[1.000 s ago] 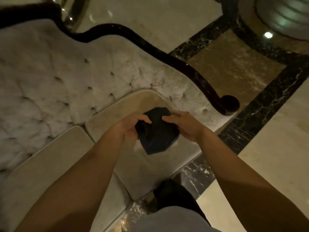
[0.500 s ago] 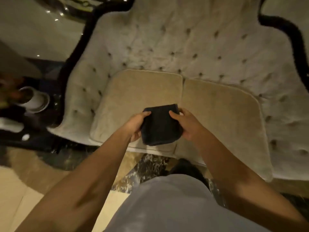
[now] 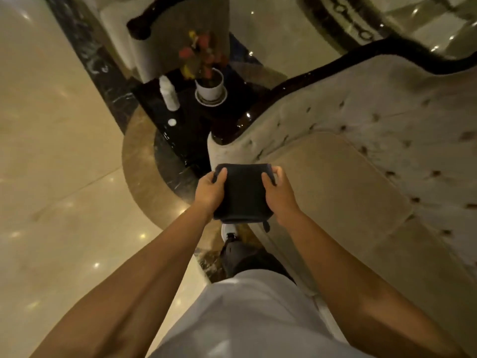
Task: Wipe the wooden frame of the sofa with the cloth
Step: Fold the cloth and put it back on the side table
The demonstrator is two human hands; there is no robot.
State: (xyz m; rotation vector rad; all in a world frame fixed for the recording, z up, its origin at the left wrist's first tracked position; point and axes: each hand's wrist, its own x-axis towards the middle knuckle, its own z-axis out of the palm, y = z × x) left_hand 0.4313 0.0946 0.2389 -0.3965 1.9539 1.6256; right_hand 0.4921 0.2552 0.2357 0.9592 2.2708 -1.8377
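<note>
Prep step, from the look of it: cloth [image 3: 242, 192] is folded into a neat dark pad & held in the air btwn both hands, no wiping contact yet. Left hand [image 3: 210, 191] grips the pad's left edge, thumb on top, fingers curled under; right hand [image 3: 280, 193] grips the right edge the same way. A small tag or loop hangs off the near right corner. Cloth sits above the front left corner of the sofa, over where the seat cushion [image 3: 335, 192] meets the floor edge, touching neither as far as can be seen. The wooden frame [image 3: 291, 86] is the dark glossy rail that runs along the top of the tufted arm & back, curling down to the arm's front end just ahead of the hands; it's near but apart from the cloth. Beside that arm stands a low black table [image 3: 185, 130] w/ a potted plant [image 3: 209, 86], a white bottle [image 3: 169, 94] & what looks like its cap. Next move, prob: shift the pad into one hand, reach fwd & up to the rail's front end, press flat & follow the curve along the top. Needs a firm one-hand hold so the fold doesn't open, & care near the table so the pot or bottle aren't knocked. Dim light, so dust on the rail can't be judged.
</note>
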